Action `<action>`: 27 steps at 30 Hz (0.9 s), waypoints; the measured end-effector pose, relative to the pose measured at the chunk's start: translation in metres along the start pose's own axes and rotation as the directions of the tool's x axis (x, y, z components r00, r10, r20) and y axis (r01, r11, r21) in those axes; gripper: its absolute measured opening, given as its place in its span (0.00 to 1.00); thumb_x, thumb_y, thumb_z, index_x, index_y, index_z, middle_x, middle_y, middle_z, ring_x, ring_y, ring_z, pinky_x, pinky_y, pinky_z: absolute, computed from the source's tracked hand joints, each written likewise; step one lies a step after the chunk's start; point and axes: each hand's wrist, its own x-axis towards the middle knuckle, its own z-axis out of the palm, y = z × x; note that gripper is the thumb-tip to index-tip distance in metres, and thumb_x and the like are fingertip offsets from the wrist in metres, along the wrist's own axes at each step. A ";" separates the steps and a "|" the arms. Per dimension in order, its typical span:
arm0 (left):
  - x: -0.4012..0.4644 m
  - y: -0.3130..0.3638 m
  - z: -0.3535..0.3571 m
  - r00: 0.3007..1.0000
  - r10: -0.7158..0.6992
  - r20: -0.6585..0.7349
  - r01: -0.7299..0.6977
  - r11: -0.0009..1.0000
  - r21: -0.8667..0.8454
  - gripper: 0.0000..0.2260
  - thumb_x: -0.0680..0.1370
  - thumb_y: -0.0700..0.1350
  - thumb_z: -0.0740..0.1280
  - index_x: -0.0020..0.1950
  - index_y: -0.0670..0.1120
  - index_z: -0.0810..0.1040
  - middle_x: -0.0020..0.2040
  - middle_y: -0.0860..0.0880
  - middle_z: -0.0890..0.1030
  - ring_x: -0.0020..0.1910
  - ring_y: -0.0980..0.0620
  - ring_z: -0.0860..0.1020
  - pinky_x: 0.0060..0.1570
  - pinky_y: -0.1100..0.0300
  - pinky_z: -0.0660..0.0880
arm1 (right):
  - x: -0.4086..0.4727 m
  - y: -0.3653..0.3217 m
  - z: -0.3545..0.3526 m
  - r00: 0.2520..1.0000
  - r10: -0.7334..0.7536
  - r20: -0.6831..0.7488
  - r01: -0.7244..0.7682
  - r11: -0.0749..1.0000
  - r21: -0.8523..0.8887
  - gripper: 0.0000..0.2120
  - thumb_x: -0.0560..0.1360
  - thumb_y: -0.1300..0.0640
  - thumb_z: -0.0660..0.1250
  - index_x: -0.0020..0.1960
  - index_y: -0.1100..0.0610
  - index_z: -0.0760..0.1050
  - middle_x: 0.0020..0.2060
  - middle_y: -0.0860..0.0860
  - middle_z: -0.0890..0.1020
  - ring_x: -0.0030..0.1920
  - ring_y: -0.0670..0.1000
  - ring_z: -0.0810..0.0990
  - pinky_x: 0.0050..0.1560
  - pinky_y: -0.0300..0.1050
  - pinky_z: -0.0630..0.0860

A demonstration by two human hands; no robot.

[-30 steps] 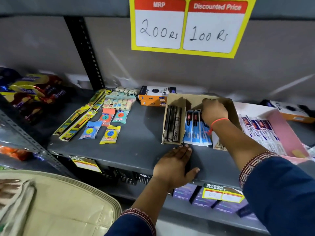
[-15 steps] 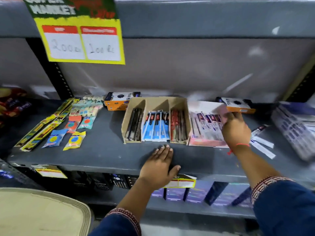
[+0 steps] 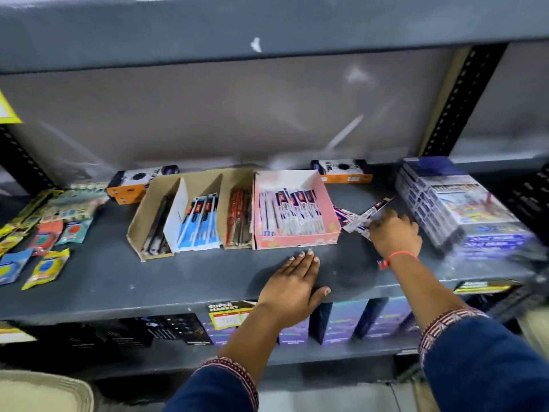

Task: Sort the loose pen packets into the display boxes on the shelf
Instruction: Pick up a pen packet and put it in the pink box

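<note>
A brown cardboard display box (image 3: 148, 200) with three slots holds black, blue and red pen packets. Beside it on the right stands a pink display box (image 3: 326, 203) with white and purple pen packets. More loose pen packets (image 3: 347, 217) lie on the grey shelf (image 3: 178, 278) just right of the pink box. My right hand (image 3: 395, 236) is over them, fingers closed on a few loose packets, one sticking up at a tilt. My left hand (image 3: 292, 288) rests flat and empty on the shelf's front edge, below the pink box.
Stacked blue-and-white boxes (image 3: 463, 215) fill the shelf's right end. Two orange-and-white cartons (image 3: 139, 182) sit at the back. Small sachets and yellow strip packs (image 3: 47, 233) lie on the left. A lower shelf holds purple boxes (image 3: 341, 319).
My right hand left the cardboard box, passed over the pink box and now grips loose packets to its right. My head turned right. The left hand stayed flat on the shelf.
</note>
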 end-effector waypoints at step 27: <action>0.017 -0.001 0.005 0.996 0.059 -0.064 -0.055 0.997 0.053 0.29 0.79 0.61 0.46 0.75 0.45 0.47 0.77 0.46 0.50 0.74 0.51 0.47 0.64 0.64 0.31 | 0.005 -0.020 -0.026 0.957 0.012 0.291 -0.280 0.307 0.910 0.16 0.71 0.74 0.63 0.31 0.56 0.74 0.19 0.43 0.80 0.20 0.37 0.74 0.22 0.27 0.69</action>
